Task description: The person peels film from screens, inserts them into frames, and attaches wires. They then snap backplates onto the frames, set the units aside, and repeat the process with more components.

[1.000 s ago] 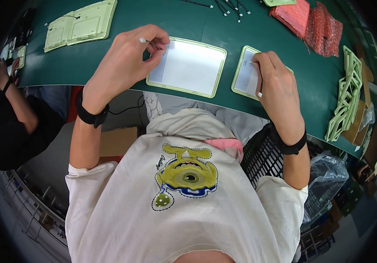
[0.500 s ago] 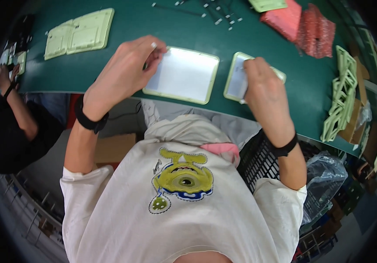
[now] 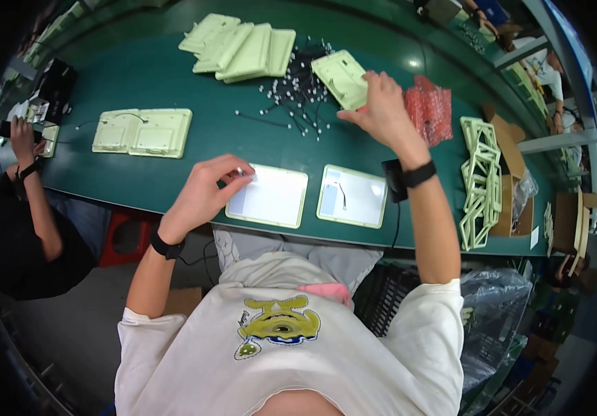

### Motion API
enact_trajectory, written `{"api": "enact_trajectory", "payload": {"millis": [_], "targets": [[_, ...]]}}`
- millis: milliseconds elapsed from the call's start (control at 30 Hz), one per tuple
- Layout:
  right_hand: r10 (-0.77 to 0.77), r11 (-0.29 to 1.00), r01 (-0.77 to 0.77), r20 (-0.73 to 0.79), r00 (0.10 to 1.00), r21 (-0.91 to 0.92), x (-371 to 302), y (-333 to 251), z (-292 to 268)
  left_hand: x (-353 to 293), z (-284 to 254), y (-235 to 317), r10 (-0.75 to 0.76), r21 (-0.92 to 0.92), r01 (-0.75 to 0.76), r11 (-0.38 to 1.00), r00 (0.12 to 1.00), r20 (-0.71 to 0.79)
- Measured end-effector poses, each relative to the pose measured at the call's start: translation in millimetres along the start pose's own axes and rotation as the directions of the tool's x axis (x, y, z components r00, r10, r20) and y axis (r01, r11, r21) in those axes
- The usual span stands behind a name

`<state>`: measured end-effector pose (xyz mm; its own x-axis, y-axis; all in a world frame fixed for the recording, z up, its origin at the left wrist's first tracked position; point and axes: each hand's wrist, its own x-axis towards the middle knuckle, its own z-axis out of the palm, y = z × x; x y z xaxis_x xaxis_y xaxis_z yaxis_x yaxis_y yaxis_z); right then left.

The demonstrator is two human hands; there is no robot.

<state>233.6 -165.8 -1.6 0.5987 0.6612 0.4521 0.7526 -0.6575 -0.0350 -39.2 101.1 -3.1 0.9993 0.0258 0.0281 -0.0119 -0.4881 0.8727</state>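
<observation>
At the far left edge of the green table (image 3: 174,180), a co-worker's hand (image 3: 20,132) works beside a small dark device (image 3: 56,82). Next along, a pair of pale green panels (image 3: 143,132) lies flat, joined side by side, a thin wire trailing from the left one. Behind them, toward the far side, a fanned stack of pale green panels (image 3: 239,47) rests overlapping. Left hand (image 3: 205,187): fingers curled, thumb and forefinger pinched at a small white piece against the upper left corner of the near left panel (image 3: 269,196), which lies face up, white in a green rim, at the table's near edge. Just beside it, the near right panel (image 3: 352,196), same kind, carries a short dark wire on its face. Behind both, a scatter of thin black wires with white tips (image 3: 298,100) spreads across the table. Right hand (image 3: 382,104): stretched out well beyond the near panels, fingers closed around the edge of a single pale green panel (image 3: 340,78), held tilted over the wire scatter (whether it touches the table cannot be told). Just right of that hand, red bubble-wrap bags (image 3: 430,111). Further right, a stack of pale green open frames (image 3: 479,180) near the table's end, cardboard boxes (image 3: 510,156) touching it.
</observation>
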Motion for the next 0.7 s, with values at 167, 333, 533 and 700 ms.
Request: {"api": "enact_trajectory", "payload": {"millis": [167,333,533,700], "targets": [[0.189,0.974,-0.216,0.291,0.938,0.064,31,-1,22,-3,3,-6,-0.145,-0.425,0.118,0.897,0.989,-0.032],[0.252,0.944,-0.295,0.257,0.933,0.147,31,10,0,-3,8,-9,-0.186,-0.666,0.102,0.739,0.981,-0.056],[0.053,0.783,-0.149,0.174,0.983,0.604,-7,-76,-107,0,4,-9,-0.222,-0.644,0.131,0.753,0.973,-0.061],[-0.332,0.789,0.088,0.302,0.894,0.608,-43,-148,-108,-7,11,-22,-0.179,-0.544,0.08,0.835,0.975,-0.13]]}}
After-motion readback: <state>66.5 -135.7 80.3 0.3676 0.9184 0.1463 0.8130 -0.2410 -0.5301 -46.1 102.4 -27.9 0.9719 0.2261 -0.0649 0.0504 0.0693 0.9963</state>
